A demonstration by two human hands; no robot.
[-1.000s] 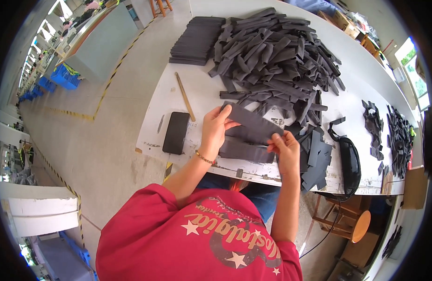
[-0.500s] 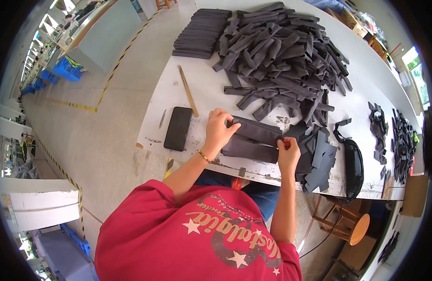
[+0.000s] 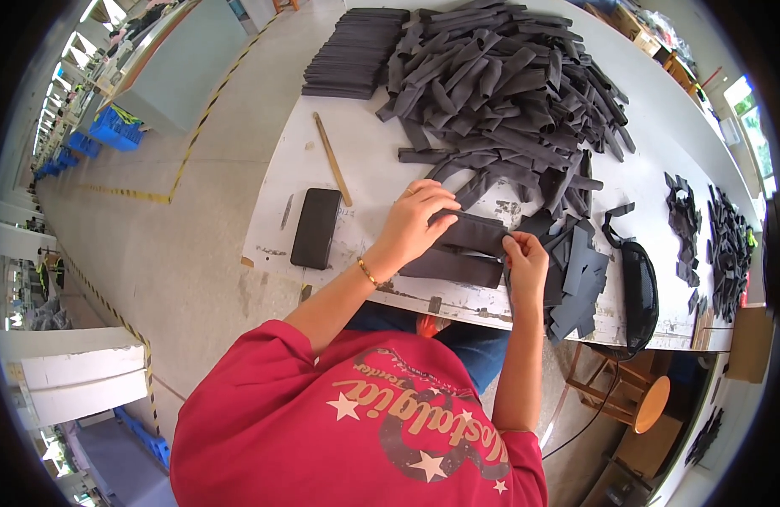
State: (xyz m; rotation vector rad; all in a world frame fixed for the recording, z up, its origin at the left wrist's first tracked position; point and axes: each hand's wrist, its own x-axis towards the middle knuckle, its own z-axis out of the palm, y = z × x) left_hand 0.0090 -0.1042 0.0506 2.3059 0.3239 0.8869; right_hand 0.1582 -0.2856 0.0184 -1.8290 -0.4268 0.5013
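A dark fabric piece (image 3: 466, 245) is gripped by both hands at the tabletop (image 3: 365, 169) edge; the left hand (image 3: 415, 224), raised a moment ago, is now pressed flat on it; the right hand (image 3: 525, 258) pinches its end; folding appears underway.

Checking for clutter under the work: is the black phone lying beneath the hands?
No, the black phone lies flat on the table to the left of the left hand, apart from it.
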